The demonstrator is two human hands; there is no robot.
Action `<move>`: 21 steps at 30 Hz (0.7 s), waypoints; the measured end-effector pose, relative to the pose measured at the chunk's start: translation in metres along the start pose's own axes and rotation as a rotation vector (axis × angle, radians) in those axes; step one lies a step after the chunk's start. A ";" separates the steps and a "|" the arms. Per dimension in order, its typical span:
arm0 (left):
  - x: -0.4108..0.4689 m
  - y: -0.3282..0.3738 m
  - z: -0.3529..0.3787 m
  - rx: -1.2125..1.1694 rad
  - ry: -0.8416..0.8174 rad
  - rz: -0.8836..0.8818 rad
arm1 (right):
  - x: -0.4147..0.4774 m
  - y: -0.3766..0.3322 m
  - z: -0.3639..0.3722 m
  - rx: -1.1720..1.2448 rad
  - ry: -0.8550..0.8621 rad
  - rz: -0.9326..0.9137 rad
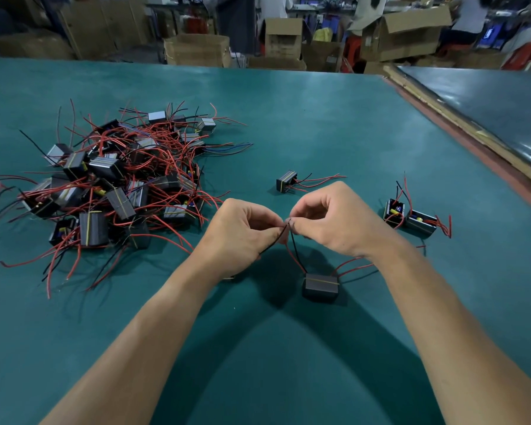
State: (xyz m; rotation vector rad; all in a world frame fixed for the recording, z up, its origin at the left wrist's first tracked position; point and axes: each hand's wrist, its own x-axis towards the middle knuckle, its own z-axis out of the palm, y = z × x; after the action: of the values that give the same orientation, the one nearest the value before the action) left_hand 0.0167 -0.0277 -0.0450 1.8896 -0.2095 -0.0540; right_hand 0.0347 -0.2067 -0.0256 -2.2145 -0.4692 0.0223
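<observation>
Head view: left hand [238,231] and right hand [328,222] meet fingertip to fingertip. Each pinches wire ends held clear of the tabletop [319,118], apparently to twist the leads together. A black lead [295,251] runs down to the black module [321,286], resting at six o'clock of the hands. A heap of wired modules [111,185] lies at ten o'clock. A lone unit [286,181] at twelve and a pair of units [411,216] at three sit apart, probably finished. Green matting covers the tabletop, and cardboard cartons [196,50] stand beyond it.
</observation>
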 end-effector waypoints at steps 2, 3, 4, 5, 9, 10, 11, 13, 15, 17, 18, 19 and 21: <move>-0.001 0.001 0.001 -0.014 -0.004 0.011 | 0.000 0.000 0.001 -0.017 -0.016 0.023; -0.001 0.001 0.002 -0.016 -0.006 0.019 | 0.000 0.000 0.003 -0.020 -0.015 0.044; -0.001 0.001 0.002 -0.016 -0.005 0.027 | 0.001 0.001 0.005 -0.019 -0.007 0.068; -0.001 0.002 0.003 -0.016 -0.001 0.030 | 0.001 0.001 0.007 -0.008 0.006 0.086; -0.001 0.000 0.001 -0.019 0.011 0.019 | 0.000 -0.002 0.006 0.063 0.029 0.011; -0.001 0.000 0.000 -0.022 0.010 0.009 | -0.001 -0.003 0.004 0.063 0.016 -0.021; -0.001 0.000 0.000 -0.031 0.013 -0.005 | -0.001 -0.003 0.002 0.053 0.003 -0.048; 0.000 0.000 -0.001 -0.055 0.028 -0.038 | -0.002 -0.003 -0.001 0.016 -0.005 -0.079; 0.000 0.000 -0.002 -0.064 0.030 -0.057 | -0.001 -0.002 -0.002 -0.019 0.012 -0.089; -0.001 0.001 -0.001 -0.064 0.026 -0.063 | -0.001 -0.002 -0.001 -0.044 0.016 -0.085; -0.001 0.001 -0.001 -0.057 0.026 -0.059 | -0.001 -0.001 -0.001 -0.053 0.014 -0.076; -0.001 0.001 -0.001 -0.048 0.027 -0.054 | -0.001 0.000 0.000 -0.062 0.014 -0.065; 0.000 -0.001 -0.001 -0.038 0.032 -0.045 | 0.000 0.001 0.001 -0.089 0.026 -0.050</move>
State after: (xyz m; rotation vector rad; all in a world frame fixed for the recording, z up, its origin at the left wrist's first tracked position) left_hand 0.0165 -0.0265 -0.0453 1.8564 -0.1437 -0.0578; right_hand 0.0346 -0.2064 -0.0271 -2.2867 -0.5202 -0.0551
